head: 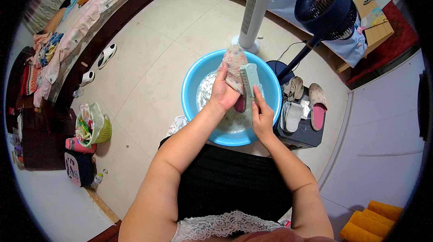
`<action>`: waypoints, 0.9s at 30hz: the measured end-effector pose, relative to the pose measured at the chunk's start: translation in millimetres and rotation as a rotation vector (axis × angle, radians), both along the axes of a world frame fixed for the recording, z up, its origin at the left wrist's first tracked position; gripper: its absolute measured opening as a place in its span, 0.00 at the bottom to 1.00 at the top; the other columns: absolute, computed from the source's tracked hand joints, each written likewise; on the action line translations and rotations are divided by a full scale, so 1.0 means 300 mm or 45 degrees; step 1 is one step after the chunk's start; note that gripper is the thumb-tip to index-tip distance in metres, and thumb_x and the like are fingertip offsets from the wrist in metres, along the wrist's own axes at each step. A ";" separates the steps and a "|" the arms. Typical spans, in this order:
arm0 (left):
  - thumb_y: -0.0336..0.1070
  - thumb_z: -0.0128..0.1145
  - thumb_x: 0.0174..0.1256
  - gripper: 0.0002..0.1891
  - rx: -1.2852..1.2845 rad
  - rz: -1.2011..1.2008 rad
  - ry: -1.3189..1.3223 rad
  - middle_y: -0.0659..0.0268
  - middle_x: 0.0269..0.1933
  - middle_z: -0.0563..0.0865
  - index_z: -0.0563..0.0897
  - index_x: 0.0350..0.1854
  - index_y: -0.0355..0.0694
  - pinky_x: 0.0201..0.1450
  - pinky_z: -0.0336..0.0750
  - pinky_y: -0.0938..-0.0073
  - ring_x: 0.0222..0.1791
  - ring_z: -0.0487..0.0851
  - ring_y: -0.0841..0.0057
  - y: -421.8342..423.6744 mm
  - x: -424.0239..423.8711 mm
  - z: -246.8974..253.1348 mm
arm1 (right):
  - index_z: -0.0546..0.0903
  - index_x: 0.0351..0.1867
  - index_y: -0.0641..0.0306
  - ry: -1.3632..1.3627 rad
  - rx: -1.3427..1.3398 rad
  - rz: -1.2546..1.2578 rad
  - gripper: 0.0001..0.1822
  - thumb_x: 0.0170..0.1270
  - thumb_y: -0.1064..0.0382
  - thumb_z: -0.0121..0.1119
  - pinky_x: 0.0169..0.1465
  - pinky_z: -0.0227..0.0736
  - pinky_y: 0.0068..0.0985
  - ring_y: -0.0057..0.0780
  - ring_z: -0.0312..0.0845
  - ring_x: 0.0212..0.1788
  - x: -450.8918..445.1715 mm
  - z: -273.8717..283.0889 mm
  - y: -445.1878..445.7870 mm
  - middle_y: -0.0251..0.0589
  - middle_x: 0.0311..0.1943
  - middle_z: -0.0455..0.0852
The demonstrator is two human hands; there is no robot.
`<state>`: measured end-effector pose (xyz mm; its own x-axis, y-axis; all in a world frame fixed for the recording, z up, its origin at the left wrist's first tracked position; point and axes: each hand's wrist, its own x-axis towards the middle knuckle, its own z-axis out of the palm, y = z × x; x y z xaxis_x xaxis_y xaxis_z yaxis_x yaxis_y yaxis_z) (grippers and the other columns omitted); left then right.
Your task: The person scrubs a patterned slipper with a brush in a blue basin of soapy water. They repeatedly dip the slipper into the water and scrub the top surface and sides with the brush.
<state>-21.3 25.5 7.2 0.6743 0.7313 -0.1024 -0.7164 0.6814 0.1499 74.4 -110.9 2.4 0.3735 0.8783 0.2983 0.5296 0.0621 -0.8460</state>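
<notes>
Over a blue plastic basin [186, 100] of sudsy water [233, 123], my left hand [225, 93] holds a floral fabric slipper [234, 64] with its patterned upper facing up. A bit of the slipper's pink inside shows below my palm. My right hand [262, 115] grips a pale green scrubbing brush [251, 76], bristles turned left against or close beside the slipper's edge; contact is hard to tell. The matching slipper [317, 106], with a pink insole, lies on a black box [308, 137] right of the basin, near white insoles [291, 116] and a grey-brown cloth [294, 88].
A white tower fan [257, 8] stands just behind the basin, with a dark pedestal fan [324, 8] to its right. On the left are a green waste basket [105, 130], a plastic bottle [97, 180] and black-and-white slippers [107, 56] beside a bed.
</notes>
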 end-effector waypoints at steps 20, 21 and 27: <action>0.45 0.45 0.77 0.23 0.369 -0.059 0.407 0.60 0.63 0.76 0.68 0.66 0.35 0.68 0.66 0.67 0.63 0.74 0.70 -0.094 0.042 0.002 | 0.71 0.69 0.53 -0.034 0.206 -0.157 0.25 0.71 0.68 0.49 0.56 0.71 0.26 0.37 0.80 0.57 0.083 0.070 0.095 0.50 0.60 0.80; 0.46 0.46 0.77 0.23 0.356 -0.066 0.408 0.60 0.63 0.76 0.68 0.65 0.35 0.68 0.66 0.68 0.63 0.74 0.70 -0.095 0.038 0.004 | 0.70 0.69 0.53 0.010 0.140 -0.155 0.25 0.71 0.68 0.49 0.57 0.71 0.26 0.37 0.79 0.58 0.081 0.086 0.090 0.50 0.60 0.79; 0.50 0.48 0.74 0.25 0.116 -0.012 0.078 0.61 0.63 0.77 0.70 0.65 0.39 0.71 0.62 0.64 0.64 0.74 0.67 -0.061 0.026 0.009 | 0.71 0.68 0.51 -0.077 0.275 -0.108 0.25 0.70 0.67 0.50 0.55 0.73 0.28 0.39 0.81 0.56 0.084 0.056 0.111 0.50 0.58 0.81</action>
